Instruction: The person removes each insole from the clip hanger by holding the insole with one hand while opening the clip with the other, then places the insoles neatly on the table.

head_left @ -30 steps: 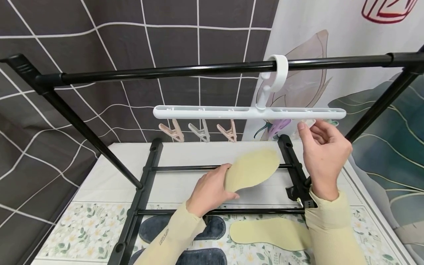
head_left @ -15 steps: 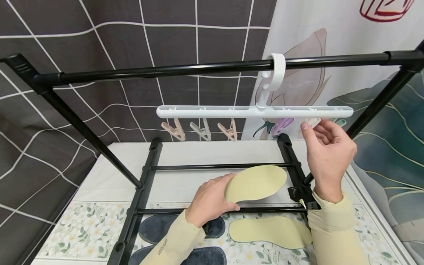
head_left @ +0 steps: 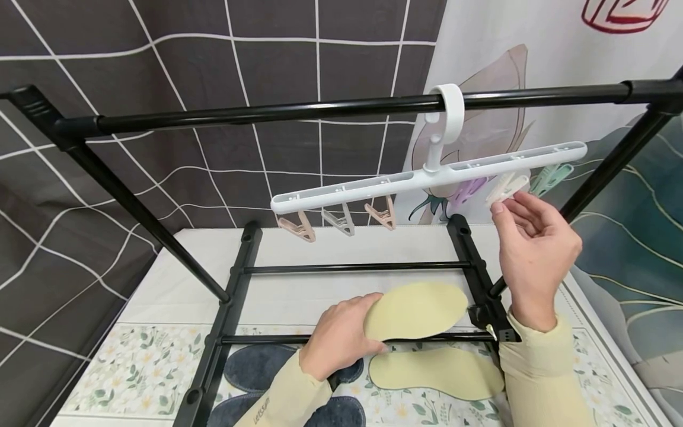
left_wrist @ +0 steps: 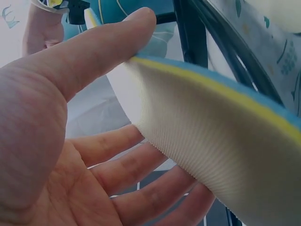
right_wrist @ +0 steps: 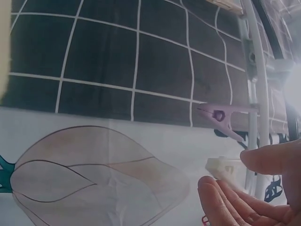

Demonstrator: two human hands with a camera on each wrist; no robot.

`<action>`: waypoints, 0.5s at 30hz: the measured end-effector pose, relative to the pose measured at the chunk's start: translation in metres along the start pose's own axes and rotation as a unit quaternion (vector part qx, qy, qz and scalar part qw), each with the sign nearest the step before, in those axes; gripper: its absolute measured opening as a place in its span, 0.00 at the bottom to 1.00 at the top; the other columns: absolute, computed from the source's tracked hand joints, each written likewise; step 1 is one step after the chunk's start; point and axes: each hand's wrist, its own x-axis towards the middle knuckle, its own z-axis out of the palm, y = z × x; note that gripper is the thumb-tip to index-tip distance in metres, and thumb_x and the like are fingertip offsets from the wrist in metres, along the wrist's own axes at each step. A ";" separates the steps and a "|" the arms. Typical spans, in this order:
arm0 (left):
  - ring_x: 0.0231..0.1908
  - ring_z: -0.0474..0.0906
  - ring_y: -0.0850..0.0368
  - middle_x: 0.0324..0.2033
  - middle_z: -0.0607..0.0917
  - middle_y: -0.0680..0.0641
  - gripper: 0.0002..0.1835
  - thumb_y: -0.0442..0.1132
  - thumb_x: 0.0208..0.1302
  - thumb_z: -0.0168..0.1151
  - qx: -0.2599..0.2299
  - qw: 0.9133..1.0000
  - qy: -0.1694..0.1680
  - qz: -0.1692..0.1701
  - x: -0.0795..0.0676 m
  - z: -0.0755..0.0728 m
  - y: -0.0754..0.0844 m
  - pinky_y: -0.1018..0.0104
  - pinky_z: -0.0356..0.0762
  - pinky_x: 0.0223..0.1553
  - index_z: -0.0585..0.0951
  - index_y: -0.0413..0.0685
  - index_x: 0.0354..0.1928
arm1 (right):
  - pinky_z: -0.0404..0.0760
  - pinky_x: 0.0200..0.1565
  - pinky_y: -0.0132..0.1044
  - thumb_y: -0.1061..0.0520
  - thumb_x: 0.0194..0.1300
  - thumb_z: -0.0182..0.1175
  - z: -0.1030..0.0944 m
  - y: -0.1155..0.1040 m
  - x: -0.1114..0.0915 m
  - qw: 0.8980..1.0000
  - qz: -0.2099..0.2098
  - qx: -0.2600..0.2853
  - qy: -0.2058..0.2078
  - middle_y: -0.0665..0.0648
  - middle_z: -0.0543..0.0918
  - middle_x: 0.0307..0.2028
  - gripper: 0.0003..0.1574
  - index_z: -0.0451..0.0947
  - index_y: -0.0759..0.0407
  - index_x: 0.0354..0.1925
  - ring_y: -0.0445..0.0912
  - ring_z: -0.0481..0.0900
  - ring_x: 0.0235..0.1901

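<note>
A pale yellow insole (head_left: 416, 309) is pinched at its left end by my left hand (head_left: 341, 338). The left wrist view shows the insole's ribbed face (left_wrist: 188, 122) and its yellow and blue edge, with my thumb on top and fingers below. My right hand (head_left: 536, 249) pinches a white clip (head_left: 508, 186) under the white hanger (head_left: 347, 191). This hanger hooks over the black rail and tilts, right end higher. A purple clip (head_left: 469, 191) and a green clip (head_left: 549, 178) flank the white one. Another yellow insole (head_left: 437, 373) lies on the table.
A black rack frame (head_left: 267, 112) stands around the work, with low crossbars (head_left: 347, 268) near the table. Dark blue insole-shaped pieces (head_left: 261, 367) lie front left, partly under my left arm. More clips (head_left: 338, 220) hang on the hanger's left half. Curtains (head_left: 277, 71) hang behind.
The hanger has gone from level to tilted, its right end rising. My left hand has lowered the insole toward the front crossbar. My right hand has shifted slightly right with the white clip.
</note>
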 end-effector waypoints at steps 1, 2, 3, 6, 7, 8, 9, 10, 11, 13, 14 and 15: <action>0.43 0.78 0.59 0.49 0.80 0.55 0.46 0.51 0.36 0.78 0.000 1.000 -0.001 0.001 -0.001 0.001 0.001 0.63 0.76 0.40 0.69 0.59 0.62 | 0.79 0.40 0.26 0.58 0.52 0.68 -0.001 0.001 0.000 1.000 -0.002 0.000 0.000 0.56 0.85 0.37 0.20 0.82 0.60 0.45 0.39 0.83 0.34; 0.43 0.78 0.59 0.49 0.80 0.55 0.45 0.51 0.35 0.78 0.001 1.000 -0.002 0.002 -0.001 0.002 0.001 0.63 0.75 0.40 0.70 0.59 0.62 | 0.79 0.41 0.26 0.58 0.52 0.68 -0.002 0.002 0.000 1.000 -0.005 -0.002 -0.001 0.56 0.85 0.37 0.20 0.82 0.59 0.45 0.39 0.83 0.34; 0.42 0.78 0.60 0.49 0.80 0.55 0.45 0.50 0.35 0.79 0.002 1.000 -0.003 0.003 -0.002 0.002 0.002 0.64 0.75 0.39 0.70 0.59 0.62 | 0.79 0.41 0.26 0.58 0.52 0.69 -0.004 0.003 0.000 1.000 -0.007 -0.004 -0.002 0.56 0.85 0.37 0.19 0.82 0.59 0.45 0.39 0.83 0.34; 0.42 0.78 0.61 0.48 0.81 0.57 0.44 0.50 0.35 0.79 -0.001 1.000 -0.008 0.009 -0.005 0.004 0.004 0.65 0.75 0.37 0.72 0.59 0.60 | 0.79 0.41 0.26 0.57 0.53 0.68 -0.007 0.004 -0.002 1.000 -0.012 -0.016 -0.003 0.55 0.85 0.37 0.19 0.82 0.59 0.45 0.39 0.83 0.34; 0.42 0.78 0.62 0.48 0.81 0.57 0.43 0.50 0.35 0.79 0.000 1.000 -0.011 0.013 -0.006 0.004 0.004 0.65 0.75 0.37 0.73 0.59 0.60 | 0.79 0.41 0.26 0.56 0.53 0.68 -0.008 0.004 -0.002 1.000 -0.012 -0.023 -0.003 0.54 0.85 0.37 0.19 0.82 0.58 0.45 0.38 0.83 0.35; 0.42 0.78 0.62 0.47 0.81 0.57 0.42 0.50 0.35 0.79 0.002 1.000 -0.013 0.016 -0.007 0.005 0.005 0.66 0.75 0.37 0.73 0.59 0.59 | 0.79 0.40 0.26 0.56 0.53 0.68 -0.009 0.004 -0.003 1.000 -0.012 -0.029 -0.003 0.54 0.85 0.37 0.19 0.82 0.58 0.45 0.38 0.83 0.35; 0.41 0.78 0.63 0.47 0.81 0.58 0.42 0.51 0.34 0.79 0.004 1.000 -0.016 0.019 -0.007 0.005 0.006 0.66 0.75 0.36 0.74 0.59 0.58 | 0.79 0.40 0.26 0.56 0.53 0.68 -0.011 0.004 -0.004 0.999 -0.011 -0.032 -0.003 0.54 0.85 0.37 0.19 0.82 0.58 0.45 0.38 0.83 0.35; 0.41 0.78 0.63 0.47 0.81 0.58 0.41 0.51 0.34 0.79 0.006 1.000 -0.020 0.022 -0.008 0.006 0.007 0.66 0.75 0.36 0.75 0.59 0.58 | 0.79 0.40 0.25 0.56 0.54 0.68 -0.012 0.005 -0.005 0.999 -0.009 -0.036 -0.004 0.54 0.85 0.37 0.19 0.82 0.58 0.45 0.38 0.83 0.34; 0.41 0.78 0.63 0.46 0.81 0.57 0.41 0.51 0.34 0.79 0.010 0.999 -0.022 0.024 -0.009 0.007 0.007 0.67 0.75 0.36 0.75 0.58 0.57 | 0.79 0.40 0.25 0.56 0.54 0.67 -0.013 0.005 -0.006 0.999 -0.008 -0.041 -0.004 0.53 0.85 0.37 0.19 0.82 0.58 0.45 0.37 0.83 0.35; 0.39 0.78 0.63 0.44 0.82 0.56 0.41 0.52 0.33 0.79 0.023 0.999 -0.026 0.026 -0.009 0.008 0.009 0.68 0.75 0.34 0.76 0.57 0.57 | 0.78 0.40 0.25 0.56 0.54 0.67 -0.016 0.006 -0.007 0.999 -0.005 -0.045 -0.004 0.53 0.85 0.37 0.19 0.82 0.57 0.45 0.37 0.83 0.34; 0.38 0.77 0.63 0.43 0.82 0.56 0.41 0.52 0.33 0.79 0.029 0.999 -0.026 0.026 -0.009 0.009 0.009 0.68 0.75 0.33 0.76 0.56 0.56 | 0.78 0.40 0.24 0.56 0.54 0.68 -0.017 0.006 -0.008 0.999 -0.003 -0.047 -0.004 0.53 0.85 0.37 0.19 0.82 0.57 0.45 0.37 0.83 0.34; 0.37 0.77 0.63 0.42 0.82 0.55 0.41 0.52 0.33 0.79 0.034 0.999 -0.027 0.025 -0.010 0.010 0.010 0.68 0.75 0.32 0.76 0.55 0.56 | 0.78 0.40 0.24 0.56 0.54 0.68 -0.018 0.007 -0.009 0.999 -0.002 -0.052 -0.004 0.52 0.85 0.37 0.18 0.83 0.56 0.46 0.37 0.83 0.34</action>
